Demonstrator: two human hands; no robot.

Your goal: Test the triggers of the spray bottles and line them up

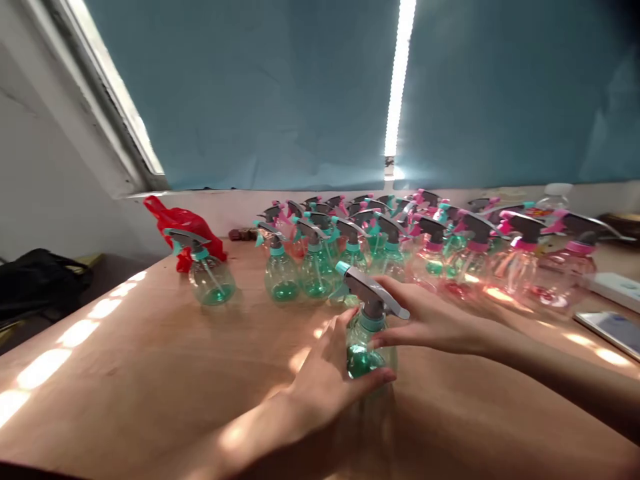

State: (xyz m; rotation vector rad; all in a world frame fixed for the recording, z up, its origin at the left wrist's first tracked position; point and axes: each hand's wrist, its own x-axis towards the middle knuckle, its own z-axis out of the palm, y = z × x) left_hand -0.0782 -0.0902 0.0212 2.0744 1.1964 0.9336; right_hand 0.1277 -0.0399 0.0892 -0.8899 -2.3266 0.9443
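A clear green spray bottle (pixel 364 357) with a grey trigger head and teal collar stands on the wooden table (pixel 150 373) in front of me. My left hand (pixel 327 377) wraps around its round body from the left. My right hand (pixel 425 320) comes in from the right, its fingers pinched at the teal collar just under the trigger head. Both hands are closed on this one bottle.
Several green spray bottles (pixel 300 267) and pink ones (pixel 500 257) crowd the far middle and right of the table. One green bottle (pixel 207 273) stands apart at left before a red plastic bag (pixel 180 223). A phone (pixel 613 331) lies at right, a black bag (pixel 40 280) at far left.
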